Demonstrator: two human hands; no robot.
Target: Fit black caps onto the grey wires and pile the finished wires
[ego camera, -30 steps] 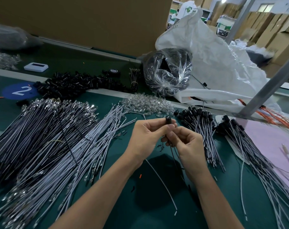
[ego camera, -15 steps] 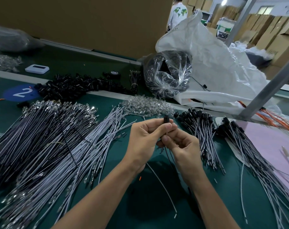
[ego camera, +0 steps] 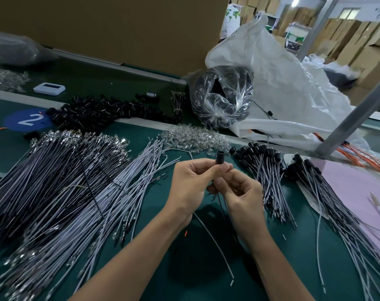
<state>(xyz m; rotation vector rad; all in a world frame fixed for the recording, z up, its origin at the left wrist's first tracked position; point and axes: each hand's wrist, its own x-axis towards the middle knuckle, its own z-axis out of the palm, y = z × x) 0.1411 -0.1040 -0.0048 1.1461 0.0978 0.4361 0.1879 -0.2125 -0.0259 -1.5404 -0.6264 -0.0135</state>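
Note:
My left hand [ego camera: 192, 183] pinches a black cap [ego camera: 220, 157] upright between thumb and fingers at the middle of the green table. Just below it my right hand [ego camera: 242, 192] pinches the wires [ego camera: 222, 210] that hang from the cap, one black and one grey; the grey one trails down over the table. A broad heap of loose grey wires [ego camera: 76, 192] lies to the left. Two piles of capped wires [ego camera: 265, 170] [ego camera: 328, 196] lie to the right. Loose black caps [ego camera: 98, 111] are heaped at the back left.
Clear plastic parts [ego camera: 193, 137] lie behind my hands. A tied clear bag of black parts [ego camera: 221, 98] and a big white sack [ego camera: 282, 88] stand at the back right. A grey metal post [ego camera: 349, 118] slants down on the right, with orange wires [ego camera: 358, 157] and a pink sheet [ego camera: 358, 192] beside it.
Both hands stay together on the cap and wire. They have shifted slightly, and the cap now stands a little higher above my left fingers.

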